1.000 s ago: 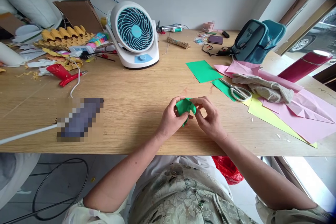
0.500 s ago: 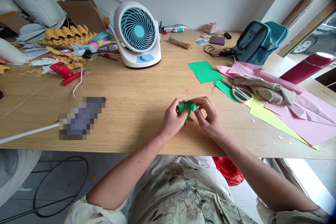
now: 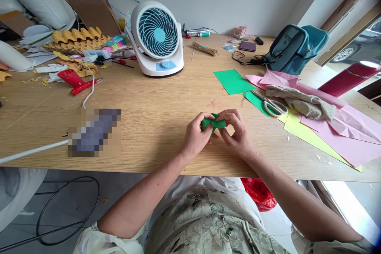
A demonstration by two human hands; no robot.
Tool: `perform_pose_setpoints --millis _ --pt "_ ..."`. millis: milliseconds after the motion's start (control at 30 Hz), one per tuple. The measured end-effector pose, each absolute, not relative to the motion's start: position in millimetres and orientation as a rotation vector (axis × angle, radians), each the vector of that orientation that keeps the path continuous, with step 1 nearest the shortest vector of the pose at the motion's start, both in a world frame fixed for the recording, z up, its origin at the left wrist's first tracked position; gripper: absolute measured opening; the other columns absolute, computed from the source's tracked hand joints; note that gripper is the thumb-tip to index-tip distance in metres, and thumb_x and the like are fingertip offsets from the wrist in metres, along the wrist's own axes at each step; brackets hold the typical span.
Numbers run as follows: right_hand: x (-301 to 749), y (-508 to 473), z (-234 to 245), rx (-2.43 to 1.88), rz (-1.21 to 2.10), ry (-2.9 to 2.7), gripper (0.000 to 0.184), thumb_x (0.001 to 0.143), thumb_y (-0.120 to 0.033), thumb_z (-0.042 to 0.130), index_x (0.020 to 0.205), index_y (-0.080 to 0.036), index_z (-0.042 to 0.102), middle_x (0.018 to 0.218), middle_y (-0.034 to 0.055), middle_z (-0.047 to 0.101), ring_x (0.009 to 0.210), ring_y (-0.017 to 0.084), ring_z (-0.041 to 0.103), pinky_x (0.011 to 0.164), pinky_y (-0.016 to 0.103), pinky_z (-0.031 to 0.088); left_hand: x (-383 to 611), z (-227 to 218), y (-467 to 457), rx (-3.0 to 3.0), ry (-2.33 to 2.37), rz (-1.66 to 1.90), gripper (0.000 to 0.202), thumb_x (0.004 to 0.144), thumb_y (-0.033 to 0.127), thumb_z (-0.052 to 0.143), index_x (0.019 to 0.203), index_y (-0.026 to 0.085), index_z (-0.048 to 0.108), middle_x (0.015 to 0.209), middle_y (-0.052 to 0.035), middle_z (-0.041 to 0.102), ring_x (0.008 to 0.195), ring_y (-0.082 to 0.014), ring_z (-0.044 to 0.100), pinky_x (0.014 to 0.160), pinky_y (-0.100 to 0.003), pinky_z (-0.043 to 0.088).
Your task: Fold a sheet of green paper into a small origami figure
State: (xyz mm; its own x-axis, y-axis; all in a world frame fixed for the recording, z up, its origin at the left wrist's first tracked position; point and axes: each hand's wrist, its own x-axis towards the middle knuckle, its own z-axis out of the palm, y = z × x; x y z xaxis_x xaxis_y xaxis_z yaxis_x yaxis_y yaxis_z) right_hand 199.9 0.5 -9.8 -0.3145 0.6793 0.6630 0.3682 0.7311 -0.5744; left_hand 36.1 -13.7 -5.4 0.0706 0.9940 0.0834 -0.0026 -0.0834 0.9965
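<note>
A small folded piece of green paper (image 3: pixel 213 122) is held just above the wooden table (image 3: pixel 154 119), near its front edge. My left hand (image 3: pixel 195 137) pinches its left end with closed fingers. My right hand (image 3: pixel 237 134) pinches its right end, fingers curled round it. The paper now looks squeezed into a narrow, flattened shape between both hands.
A white and blue desk fan (image 3: pixel 156 39) stands at the back. A green sheet (image 3: pixel 233 81), scissors (image 3: pixel 271 104), a grey cloth (image 3: pixel 302 101) and pink and yellow sheets (image 3: pixel 342 127) lie to the right. A red glue gun (image 3: pixel 73 80) and paper scraps lie at left; a teal bag (image 3: pixel 293 47) at back right.
The green paper, spread with raised points a second ago, has been pressed flatter and narrower between both hands. The hands stayed in about the same place.
</note>
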Motion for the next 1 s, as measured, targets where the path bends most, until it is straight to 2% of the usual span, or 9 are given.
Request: perform_pose_setpoints --millis 300,467,567,633,700,833,1000 --pt "200.5 1.3 -10.2 -0.824 0.337 -1.884 0.014 0.087 -0.011 0.062 0.092 -0.024 0.059 0.104 0.0074 0.060 0.095 0.023 0.060 0.068 0.036 0.052 35.7 -5.1 -14.0 1.295 1.094 1.168 0.015 0.085 0.031 0.067 0.095 0.021 0.061 0.082 0.0012 0.070 0.058 -0.0143 0.072 0.037 -0.017 0.048" --pt "199.7 1.3 -12.2 -0.864 0.258 -1.824 0.016 0.089 -0.009 0.060 0.092 -0.024 0.056 0.093 0.0044 0.059 0.086 0.021 0.060 0.066 0.034 0.051 38.0 -7.6 -13.1 1.279 1.121 1.166 0.022 0.083 0.037 0.071 0.082 0.020 0.057 0.061 0.0056 0.061 0.051 -0.0136 0.069 0.035 -0.016 0.044" --pt "200.0 -0.2 -12.1 -0.836 0.218 -1.894 0.020 0.088 -0.006 0.060 0.096 -0.024 0.058 0.094 0.0045 0.059 0.085 0.020 0.059 0.067 0.035 0.051 37.8 -8.7 -12.5 1.263 1.135 1.173 0.024 0.083 0.038 0.071 0.079 0.020 0.055 0.059 0.0056 0.061 0.052 -0.0147 0.070 0.036 -0.015 0.045" --pt "200.5 -1.4 -11.8 -0.813 0.213 -1.931 0.025 0.087 -0.005 0.059 0.102 -0.025 0.061 0.099 0.0060 0.059 0.089 0.021 0.060 0.069 0.036 0.053 37.1 -9.1 -12.3 1.249 1.134 1.179 0.020 0.083 0.035 0.070 0.083 0.020 0.056 0.064 0.0045 0.064 0.054 -0.0155 0.072 0.037 -0.016 0.048" --pt "201.0 -2.1 -11.8 -0.781 0.210 -1.961 0.030 0.088 -0.003 0.058 0.108 -0.026 0.064 0.101 0.0070 0.058 0.091 0.022 0.060 0.072 0.037 0.054 36.4 -9.3 -12.3 1.235 1.133 1.188 0.017 0.085 0.032 0.067 0.094 0.021 0.058 0.073 0.0035 0.068 0.055 -0.0148 0.071 0.038 -0.018 0.050" --pt "202.3 -2.4 -14.1 -0.708 0.198 -2.043 0.046 0.090 0.001 0.050 0.121 -0.029 0.065 0.110 0.0094 0.057 0.097 0.023 0.062 0.078 0.041 0.056 35.4 -9.0 -11.8 1.187 1.126 1.228 0.038 0.086 0.026 0.064 0.123 0.023 0.059 0.080 0.0028 0.069 0.051 -0.0121 0.066 0.037 -0.019 0.050" --pt "204.8 -1.9 -16.5 -0.714 0.126 -2.128 0.053 0.090 0.000 0.048 0.132 -0.030 0.062 0.118 0.0119 0.057 0.098 0.025 0.060 0.078 0.043 0.055 35.2 -7.5 -11.4 1.135 1.066 1.186 0.036 0.084 0.025 0.066 0.119 0.019 0.068 0.083 -0.0010 0.071 0.055 -0.0117 0.064 0.042 -0.020 0.054"
